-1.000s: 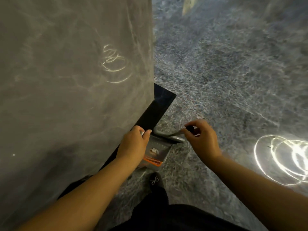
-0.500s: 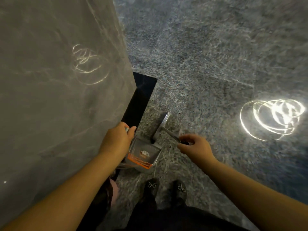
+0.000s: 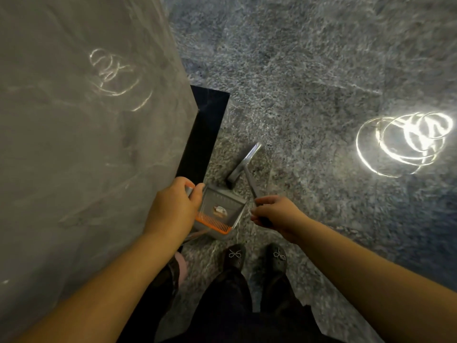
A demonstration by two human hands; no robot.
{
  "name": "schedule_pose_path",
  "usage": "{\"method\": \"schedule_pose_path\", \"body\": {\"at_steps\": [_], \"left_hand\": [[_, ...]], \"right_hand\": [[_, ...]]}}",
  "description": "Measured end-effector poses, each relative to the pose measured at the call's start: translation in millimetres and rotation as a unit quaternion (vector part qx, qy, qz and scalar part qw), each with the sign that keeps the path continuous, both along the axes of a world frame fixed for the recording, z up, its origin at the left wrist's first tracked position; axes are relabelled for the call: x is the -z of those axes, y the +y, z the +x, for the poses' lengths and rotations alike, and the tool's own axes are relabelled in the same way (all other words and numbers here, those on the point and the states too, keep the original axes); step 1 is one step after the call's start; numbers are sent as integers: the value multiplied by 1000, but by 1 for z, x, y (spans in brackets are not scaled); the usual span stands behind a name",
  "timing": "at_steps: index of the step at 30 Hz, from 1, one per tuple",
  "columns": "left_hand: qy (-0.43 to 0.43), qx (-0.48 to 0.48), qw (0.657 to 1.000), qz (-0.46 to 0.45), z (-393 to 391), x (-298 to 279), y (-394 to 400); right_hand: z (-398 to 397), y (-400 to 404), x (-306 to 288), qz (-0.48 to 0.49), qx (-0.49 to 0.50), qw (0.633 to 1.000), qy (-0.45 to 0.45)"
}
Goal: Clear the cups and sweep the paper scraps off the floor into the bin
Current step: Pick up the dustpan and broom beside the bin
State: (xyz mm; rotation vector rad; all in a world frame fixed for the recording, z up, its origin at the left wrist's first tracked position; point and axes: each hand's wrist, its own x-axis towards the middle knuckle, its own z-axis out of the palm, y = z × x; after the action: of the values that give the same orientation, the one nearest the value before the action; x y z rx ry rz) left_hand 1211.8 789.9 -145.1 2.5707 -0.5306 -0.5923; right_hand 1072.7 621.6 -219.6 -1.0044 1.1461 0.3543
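Seen from above, looking down past the person's dark trousers, two black shoes (image 3: 257, 256) with small bow trims stand on a speckled grey floor (image 3: 309, 82). Just beyond the toes, the left hand (image 3: 173, 210) is curled around the grey handle of a small dustpan (image 3: 217, 209), thumb over the top; the pan has an orange comb strip along its near edge. One paper scrap (image 3: 219, 210), pale with a brownish patch, lies in the middle of the pan, beside the left hand and just left of the right. The right hand (image 3: 277, 214), apart from the left and slightly right of the pan, pinches the thin handle of a grey hand broom (image 3: 243, 164). The broom's handle runs away from the right hand, up and slightly left, and its long head lies diagonally on or just above the floor beyond the pan's far edge. The left hand is nearer the scrap; the broom head is beyond it, so any sweep would seem to come toward the person. A tall grey marbled slab (image 3: 81, 144) fills the left, with a dark panel (image 3: 205, 129) at its base. No bin or cups show. A bright light reflection (image 3: 405, 142) lies far right. No writing is legible.
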Motion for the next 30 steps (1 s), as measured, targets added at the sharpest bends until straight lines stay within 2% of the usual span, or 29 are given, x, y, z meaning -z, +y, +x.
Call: {"method": "schedule_pose_path", "body": {"at_steps": [3,8,12,18,23,30], "left_hand": [[2,-4,1000,-3,-2,1,4],[-11,-10,1000,-15,3,1,7],[-3,-6,1000,-18,0,1,8],[7,3,1000,-26,0,-2,1],[21,42,998,-41,-4,-9,-24],[19,150,988,-34,-23,-15,-74]], "right_hand": [[4,8,16,-6,-48,999,26],[7,19,36,66,-9,995,71],[3,19,41,7,-43,995,89],[-18,10,18,-11,5,998,61],[-46,2,9,-27,62,996,63],[-99,-8,-2,-79,108,987,92]]}}
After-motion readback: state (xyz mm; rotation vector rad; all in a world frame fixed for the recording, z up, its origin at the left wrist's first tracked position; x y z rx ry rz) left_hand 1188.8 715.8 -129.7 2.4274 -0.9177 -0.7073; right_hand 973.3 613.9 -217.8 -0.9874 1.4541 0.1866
